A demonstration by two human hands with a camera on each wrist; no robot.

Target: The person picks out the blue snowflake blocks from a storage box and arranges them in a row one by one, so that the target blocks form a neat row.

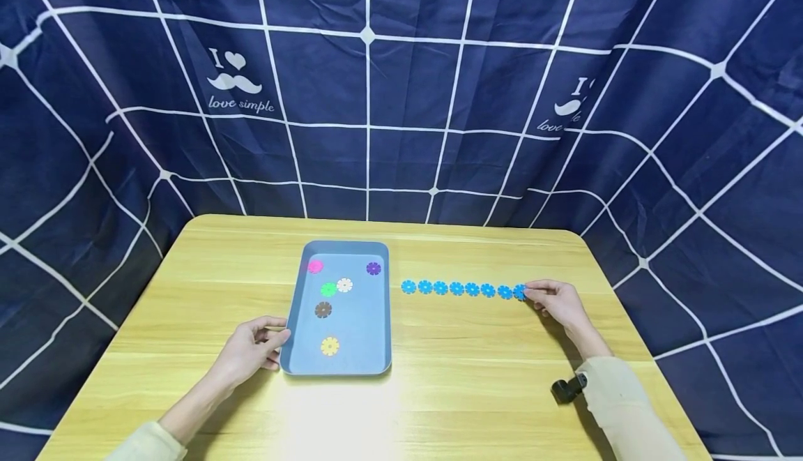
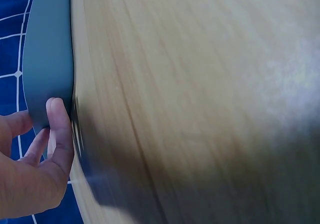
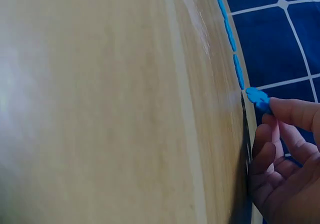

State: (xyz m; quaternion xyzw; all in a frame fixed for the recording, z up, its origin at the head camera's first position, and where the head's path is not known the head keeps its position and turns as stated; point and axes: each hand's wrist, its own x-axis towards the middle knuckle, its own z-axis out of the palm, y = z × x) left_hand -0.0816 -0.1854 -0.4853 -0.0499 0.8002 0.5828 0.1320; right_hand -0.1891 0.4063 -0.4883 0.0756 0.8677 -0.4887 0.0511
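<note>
My right hand point(image 1: 560, 303) pinches a blue notched snowflake disc point(image 3: 258, 98) between thumb and fingers. In the right wrist view this disc is tilted up off the table, at the right end of a row of several flat blue discs point(image 1: 456, 289). My left hand point(image 1: 246, 351) holds the near left side of a grey-blue tray point(image 1: 385, 307), the thumb at its rim and fingers against the outer wall point(image 2: 47, 59). Inside the tray lie single discs: pink point(image 1: 315, 266), purple point(image 1: 373, 268), green point(image 1: 329, 289), white point(image 1: 344, 284), brown point(image 1: 323, 310) and yellow point(image 1: 330, 346).
Both hands work over a light wooden table point(image 1: 477, 384). A dark blue curtain point(image 1: 401, 84) with white grid lines hangs behind it and along both sides. A small black device point(image 1: 567, 389) is strapped at my right wrist.
</note>
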